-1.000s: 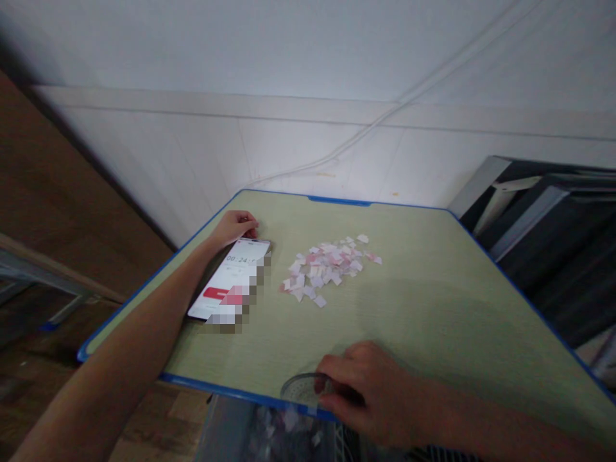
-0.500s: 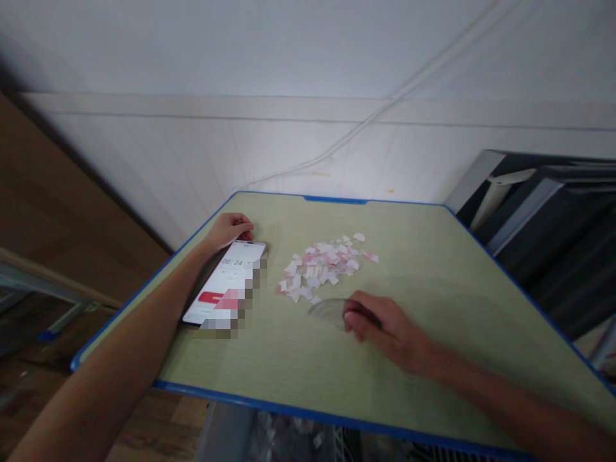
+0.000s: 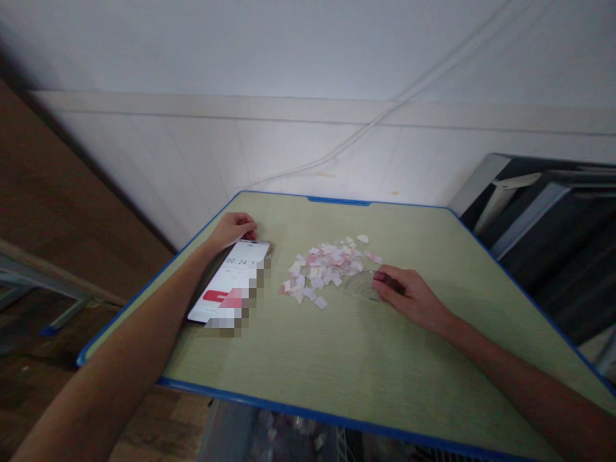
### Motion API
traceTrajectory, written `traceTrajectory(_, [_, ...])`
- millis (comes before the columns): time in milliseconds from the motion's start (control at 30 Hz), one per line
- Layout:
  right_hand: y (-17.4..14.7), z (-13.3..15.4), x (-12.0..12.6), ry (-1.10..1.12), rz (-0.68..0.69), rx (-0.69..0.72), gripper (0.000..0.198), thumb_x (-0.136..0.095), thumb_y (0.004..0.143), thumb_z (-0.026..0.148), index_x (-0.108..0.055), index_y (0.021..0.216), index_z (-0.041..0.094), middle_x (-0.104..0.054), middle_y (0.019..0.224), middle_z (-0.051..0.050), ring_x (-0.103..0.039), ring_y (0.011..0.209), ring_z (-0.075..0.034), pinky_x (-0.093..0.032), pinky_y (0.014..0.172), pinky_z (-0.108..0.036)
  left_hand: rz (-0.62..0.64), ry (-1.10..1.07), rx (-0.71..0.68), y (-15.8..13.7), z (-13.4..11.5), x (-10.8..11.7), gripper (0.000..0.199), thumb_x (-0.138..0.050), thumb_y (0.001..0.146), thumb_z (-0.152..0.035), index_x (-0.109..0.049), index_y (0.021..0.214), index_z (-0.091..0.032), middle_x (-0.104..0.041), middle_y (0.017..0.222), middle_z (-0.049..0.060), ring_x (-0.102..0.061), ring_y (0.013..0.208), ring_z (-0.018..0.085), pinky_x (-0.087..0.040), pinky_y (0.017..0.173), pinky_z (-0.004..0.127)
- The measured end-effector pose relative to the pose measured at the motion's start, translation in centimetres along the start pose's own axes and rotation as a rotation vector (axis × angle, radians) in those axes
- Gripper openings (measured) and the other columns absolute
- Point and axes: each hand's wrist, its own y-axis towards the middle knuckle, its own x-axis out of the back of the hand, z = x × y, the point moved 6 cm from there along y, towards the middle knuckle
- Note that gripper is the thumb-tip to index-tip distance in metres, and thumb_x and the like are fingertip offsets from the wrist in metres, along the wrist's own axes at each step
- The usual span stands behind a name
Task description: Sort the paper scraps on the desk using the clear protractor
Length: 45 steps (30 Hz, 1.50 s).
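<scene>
A clear plastic protractor is pinched by its right end in my right hand. Its rounded edge reaches the right side of a pile of small torn paper pieces, white and pink, spread over the middle of the table. My left hand rests on the tabletop with its fingers curled closed; whether anything is inside them is hidden. Just below that hand lies a phone, face up, with a running-time display and a red button on its screen. Its lower right part is blurred out.
The light green tabletop has a blue rim and stands against a white wall. Dark flat panels lean at the right. A brown board stands at the left. Below the front edge sits a grey bin with scraps.
My right hand has moved away from me and to the right with the protractor, from below the paper pile to its right side. The left hand stays by the phone.
</scene>
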Motion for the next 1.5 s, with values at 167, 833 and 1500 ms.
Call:
traceTrajectory(167, [0.1,-0.1,0.1,-0.005,-0.032,-0.027,0.022,-0.04,0.086,0.033,-0.042,0.068,0.02,-0.044,0.057,0.003,-0.041,0.049,-0.011,-0.031,0.045,-0.023,0.005,0.015,-0.007,0.1,0.1,0.0,0.011,-0.062,0.06,-0.022,-0.056,0.055,-0.015,-0.058,0.046,0.001,-0.052,0.042,0.011,-0.041,0.046,0.023])
traceTrajectory(833, [-1.4,3.4,-2.9,-0.026,0.296,0.204,0.023,-0.044,0.086,0.028,-0.047,0.067,0.017,-0.043,0.057,0.004,-0.04,0.052,-0.009,-0.029,0.049,-0.022,0.003,0.013,-0.015,0.2,0.2,0.0,0.013,-0.063,0.058,-0.025,-0.055,0.054,-0.016,-0.058,0.047,0.0,-0.052,0.043,0.011,-0.041,0.048,0.024])
traceTrajectory(1500, [-0.4,2.1,-2.5,0.085,0.168,0.025,0.02,-0.043,0.086,0.029,-0.046,0.07,0.018,-0.045,0.06,0.003,-0.039,0.053,-0.009,-0.03,0.05,-0.022,-0.003,0.049,-0.024,0.3,0.2,0.1,0.011,-0.062,0.059,-0.024,-0.056,0.053,-0.016,-0.058,0.047,0.0,-0.051,0.042,0.011,-0.04,0.045,0.022])
